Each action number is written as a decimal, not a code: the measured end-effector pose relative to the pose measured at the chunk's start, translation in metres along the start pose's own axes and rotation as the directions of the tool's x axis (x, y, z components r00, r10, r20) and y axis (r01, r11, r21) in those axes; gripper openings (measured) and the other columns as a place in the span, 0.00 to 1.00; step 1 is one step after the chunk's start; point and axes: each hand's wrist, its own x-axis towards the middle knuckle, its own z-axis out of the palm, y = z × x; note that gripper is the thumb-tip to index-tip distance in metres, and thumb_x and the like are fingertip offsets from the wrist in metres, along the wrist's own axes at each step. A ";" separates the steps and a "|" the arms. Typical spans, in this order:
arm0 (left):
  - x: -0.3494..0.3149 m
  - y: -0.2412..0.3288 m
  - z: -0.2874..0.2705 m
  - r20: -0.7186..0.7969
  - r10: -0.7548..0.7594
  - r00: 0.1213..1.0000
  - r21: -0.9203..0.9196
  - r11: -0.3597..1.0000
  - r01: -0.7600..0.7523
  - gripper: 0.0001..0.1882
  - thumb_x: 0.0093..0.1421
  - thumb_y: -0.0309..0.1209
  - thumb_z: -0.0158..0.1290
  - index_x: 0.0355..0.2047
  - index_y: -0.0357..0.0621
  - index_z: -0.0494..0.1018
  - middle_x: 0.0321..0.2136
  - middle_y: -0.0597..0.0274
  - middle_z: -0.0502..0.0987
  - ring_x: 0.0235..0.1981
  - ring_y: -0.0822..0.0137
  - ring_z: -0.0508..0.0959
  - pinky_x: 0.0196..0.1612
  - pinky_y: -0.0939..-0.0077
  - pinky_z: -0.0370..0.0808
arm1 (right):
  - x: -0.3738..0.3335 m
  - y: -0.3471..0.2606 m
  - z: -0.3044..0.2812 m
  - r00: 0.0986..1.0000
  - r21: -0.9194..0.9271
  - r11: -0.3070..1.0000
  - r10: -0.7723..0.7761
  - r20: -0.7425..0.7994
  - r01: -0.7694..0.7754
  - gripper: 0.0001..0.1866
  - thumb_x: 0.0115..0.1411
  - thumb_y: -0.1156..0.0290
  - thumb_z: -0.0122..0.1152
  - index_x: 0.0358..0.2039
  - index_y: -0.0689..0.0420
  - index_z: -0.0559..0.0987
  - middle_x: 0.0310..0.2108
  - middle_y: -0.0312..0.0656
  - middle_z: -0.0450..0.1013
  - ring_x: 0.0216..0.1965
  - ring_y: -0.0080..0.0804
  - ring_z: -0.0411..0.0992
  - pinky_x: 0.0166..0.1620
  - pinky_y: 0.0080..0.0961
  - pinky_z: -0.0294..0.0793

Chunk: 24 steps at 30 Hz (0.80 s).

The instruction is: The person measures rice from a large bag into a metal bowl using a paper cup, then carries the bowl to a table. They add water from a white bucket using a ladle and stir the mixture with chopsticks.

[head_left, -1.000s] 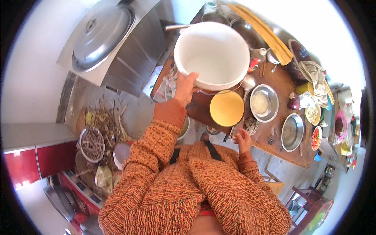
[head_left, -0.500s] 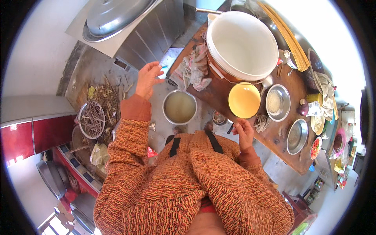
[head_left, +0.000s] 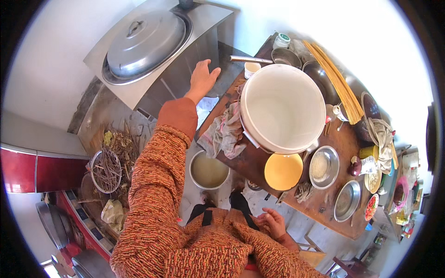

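My left hand (head_left: 203, 81) reaches forward between the metal stove and the table's left end, its thumb apart from the fingers and nothing in it. Beside it on the table (head_left: 296, 201) lie a crumpled grey cloth (head_left: 223, 132) and a large white bucket (head_left: 282, 110). My right hand (head_left: 272, 222) is close to my body, below the table's near edge, with loosely bent fingers and no object visible in them. Nearest to it on the table are a yellow bowl (head_left: 283, 172) and a wrung rag (head_left: 304, 191). A metal basin of cloudy liquid (head_left: 209, 170) stands on the floor.
A domed lid (head_left: 146, 44) covers the pot on the stove (head_left: 104, 62). Twigs fill a round basket (head_left: 106, 171) at left. Metal bowls (head_left: 323, 167), a dish of chopped red and green pieces (head_left: 371, 207) and a bundle of long yellow sticks (head_left: 336, 81) occupy the table.
My left arm has stretched farther forward and to the right. My right hand has drawn back toward my body from the table's edge. The view has shifted, showing more of the stove lid.
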 end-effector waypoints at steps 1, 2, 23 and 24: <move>0.013 0.001 0.009 0.044 -0.030 0.999 -0.011 0.999 0.031 0.28 0.52 0.41 0.54 0.49 0.34 0.65 0.48 0.46 0.67 0.45 0.54 0.73 0.47 0.67 0.70 | 0.001 0.001 -0.005 1.000 -0.007 1.000 0.016 0.002 -0.016 0.19 0.59 0.68 0.53 0.49 0.63 0.68 0.34 0.44 0.73 0.34 0.31 0.73 0.37 0.26 0.74; 0.023 0.003 0.021 0.058 -0.027 0.998 0.037 0.999 0.025 0.29 0.52 0.41 0.54 0.50 0.35 0.64 0.49 0.46 0.65 0.47 0.53 0.71 0.48 0.66 0.68 | 0.001 0.002 -0.012 1.000 -0.013 1.000 0.025 -0.005 -0.025 0.20 0.59 0.68 0.53 0.50 0.63 0.67 0.35 0.44 0.73 0.35 0.32 0.73 0.37 0.27 0.74; 0.083 0.029 0.135 0.321 0.181 0.930 0.540 0.771 -0.337 0.10 0.45 0.35 0.58 0.24 0.43 0.73 0.24 0.58 0.75 0.32 0.56 0.76 0.32 0.62 0.72 | -0.010 -0.010 -0.051 0.978 0.241 0.970 0.035 -0.207 0.016 0.21 0.60 0.71 0.49 0.52 0.66 0.64 0.38 0.54 0.72 0.38 0.39 0.73 0.44 0.34 0.74; 0.083 0.033 0.134 0.306 0.170 0.937 0.540 0.779 -0.318 0.10 0.45 0.36 0.58 0.23 0.43 0.73 0.23 0.57 0.75 0.30 0.56 0.76 0.31 0.62 0.72 | -0.010 -0.009 -0.051 0.979 0.255 0.967 0.037 -0.199 0.016 0.20 0.60 0.72 0.49 0.52 0.65 0.64 0.38 0.54 0.72 0.38 0.39 0.73 0.44 0.34 0.74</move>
